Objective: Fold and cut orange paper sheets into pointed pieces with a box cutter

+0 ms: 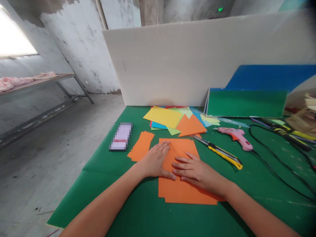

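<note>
Several sheets of orange paper [182, 196] lie in a loose stack on the green table, their edges not quite lined up. My left hand [156, 161] rests on the left side of the stack, fingers stretched towards its far edge and thumb pointing right. Flat on the sheets from the right is my right hand [197, 171], fingers spread and pointing left. Neither hand grips anything. Left of the stack are smaller orange paper pieces [143, 144]. Folded or cut orange triangles [191, 126] lie just beyond it.
A utility knife [222, 154] and a pink glue gun [238, 136] with a black cord lie to the right. At the left is a blurred-out phone [120, 138]. Coloured paper [163, 116] is piled at the back, before a white board [177, 65] and a green panel [247, 102].
</note>
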Action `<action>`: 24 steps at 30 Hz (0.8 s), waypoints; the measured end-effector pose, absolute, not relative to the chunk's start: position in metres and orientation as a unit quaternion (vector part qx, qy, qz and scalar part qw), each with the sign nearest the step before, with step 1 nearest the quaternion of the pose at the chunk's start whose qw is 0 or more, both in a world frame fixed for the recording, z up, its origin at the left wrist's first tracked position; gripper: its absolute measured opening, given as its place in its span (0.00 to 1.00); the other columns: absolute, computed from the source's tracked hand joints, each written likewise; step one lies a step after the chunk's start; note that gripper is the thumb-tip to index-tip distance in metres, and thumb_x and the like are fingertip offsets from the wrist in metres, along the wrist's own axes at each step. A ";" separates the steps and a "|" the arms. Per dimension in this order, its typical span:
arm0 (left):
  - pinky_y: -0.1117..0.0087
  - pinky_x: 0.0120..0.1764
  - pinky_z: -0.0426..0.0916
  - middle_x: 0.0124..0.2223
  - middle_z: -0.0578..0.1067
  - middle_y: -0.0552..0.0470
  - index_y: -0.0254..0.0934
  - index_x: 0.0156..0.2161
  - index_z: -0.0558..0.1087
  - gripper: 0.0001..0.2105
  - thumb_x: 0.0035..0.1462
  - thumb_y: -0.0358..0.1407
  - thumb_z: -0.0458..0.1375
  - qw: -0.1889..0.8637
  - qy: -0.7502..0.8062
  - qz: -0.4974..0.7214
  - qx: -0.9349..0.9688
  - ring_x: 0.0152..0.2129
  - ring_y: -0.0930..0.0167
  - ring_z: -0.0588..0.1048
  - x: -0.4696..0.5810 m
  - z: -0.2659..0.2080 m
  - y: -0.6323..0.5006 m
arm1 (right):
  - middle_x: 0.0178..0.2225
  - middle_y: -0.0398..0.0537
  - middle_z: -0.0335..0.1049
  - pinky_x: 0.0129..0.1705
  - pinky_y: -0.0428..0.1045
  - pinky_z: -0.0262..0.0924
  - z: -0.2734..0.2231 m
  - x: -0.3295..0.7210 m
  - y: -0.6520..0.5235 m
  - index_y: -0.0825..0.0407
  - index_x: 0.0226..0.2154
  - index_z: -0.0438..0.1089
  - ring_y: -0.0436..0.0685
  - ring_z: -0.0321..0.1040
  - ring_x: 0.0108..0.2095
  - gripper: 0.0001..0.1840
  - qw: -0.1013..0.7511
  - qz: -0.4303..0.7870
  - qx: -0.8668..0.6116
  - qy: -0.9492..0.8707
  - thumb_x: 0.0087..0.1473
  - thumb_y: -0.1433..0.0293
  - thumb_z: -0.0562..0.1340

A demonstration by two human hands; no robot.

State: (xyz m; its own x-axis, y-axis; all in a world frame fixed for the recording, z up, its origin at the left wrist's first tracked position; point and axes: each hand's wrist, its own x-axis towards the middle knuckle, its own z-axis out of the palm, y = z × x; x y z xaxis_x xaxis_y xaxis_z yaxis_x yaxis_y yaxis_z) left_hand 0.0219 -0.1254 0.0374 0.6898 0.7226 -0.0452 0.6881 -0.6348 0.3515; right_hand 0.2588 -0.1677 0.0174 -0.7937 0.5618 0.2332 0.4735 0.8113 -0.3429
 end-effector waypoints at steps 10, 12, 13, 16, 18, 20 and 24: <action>0.54 0.64 0.48 0.68 0.52 0.40 0.36 0.62 0.57 0.49 0.43 0.67 0.56 0.153 0.386 0.075 0.907 0.65 0.55 0.51 0.021 0.035 -0.123 | 0.54 0.47 0.70 0.65 0.64 0.40 0.016 0.259 -0.167 0.43 0.54 0.69 0.60 0.58 0.60 0.17 0.168 0.140 -0.279 -0.935 0.65 0.67 0.54; 0.54 0.64 0.47 0.68 0.52 0.40 0.35 0.62 0.57 0.49 0.43 0.67 0.56 0.150 0.388 0.081 0.906 0.65 0.55 0.51 0.022 0.034 -0.123 | 0.54 0.47 0.70 0.65 0.65 0.40 0.016 0.258 -0.167 0.43 0.53 0.69 0.60 0.58 0.60 0.17 0.169 0.144 -0.276 -0.935 0.65 0.67 0.54; 0.54 0.64 0.47 0.68 0.52 0.40 0.35 0.62 0.57 0.49 0.42 0.67 0.57 0.149 0.389 0.084 0.905 0.65 0.56 0.51 0.022 0.033 -0.123 | 0.54 0.47 0.70 0.65 0.65 0.40 0.017 0.258 -0.167 0.44 0.54 0.69 0.60 0.58 0.60 0.17 0.168 0.146 -0.274 -0.936 0.65 0.67 0.54; 0.55 0.64 0.48 0.68 0.53 0.39 0.33 0.62 0.57 0.50 0.41 0.67 0.58 0.152 0.395 0.087 0.902 0.65 0.56 0.51 0.023 0.033 -0.124 | 0.55 0.47 0.70 0.65 0.65 0.39 0.018 0.258 -0.167 0.44 0.54 0.69 0.60 0.58 0.60 0.17 0.163 0.150 -0.277 -0.935 0.65 0.67 0.53; 0.55 0.64 0.48 0.68 0.53 0.39 0.33 0.63 0.56 0.51 0.41 0.66 0.58 0.154 0.398 0.084 0.901 0.64 0.56 0.52 0.023 0.033 -0.124 | 0.55 0.47 0.69 0.65 0.65 0.38 0.018 0.258 -0.168 0.45 0.53 0.69 0.60 0.57 0.61 0.17 0.161 0.152 -0.282 -0.934 0.65 0.67 0.53; 0.55 0.64 0.47 0.68 0.52 0.39 0.33 0.64 0.55 0.51 0.41 0.66 0.58 0.155 0.399 0.080 0.900 0.65 0.56 0.51 0.023 0.033 -0.124 | 0.55 0.46 0.70 0.65 0.65 0.38 0.018 0.258 -0.168 0.45 0.53 0.69 0.60 0.57 0.61 0.17 0.160 0.153 -0.284 -0.933 0.65 0.67 0.53; 0.53 0.64 0.44 0.68 0.51 0.41 0.35 0.65 0.52 0.53 0.41 0.67 0.57 0.160 0.398 0.074 0.900 0.64 0.54 0.51 0.022 0.033 -0.122 | 0.55 0.47 0.69 0.65 0.64 0.38 0.018 0.258 -0.168 0.44 0.54 0.68 0.60 0.57 0.61 0.17 0.155 0.156 -0.284 -0.933 0.65 0.67 0.53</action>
State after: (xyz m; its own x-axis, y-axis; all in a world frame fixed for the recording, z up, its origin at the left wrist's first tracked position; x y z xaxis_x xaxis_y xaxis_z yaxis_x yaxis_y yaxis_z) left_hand 0.0220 -0.1221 0.0330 0.6720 0.7406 0.0069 0.6931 -0.6321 0.3465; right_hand 0.2582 -0.1682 0.0184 -0.7903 0.5788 0.2009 0.4823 0.7899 -0.3787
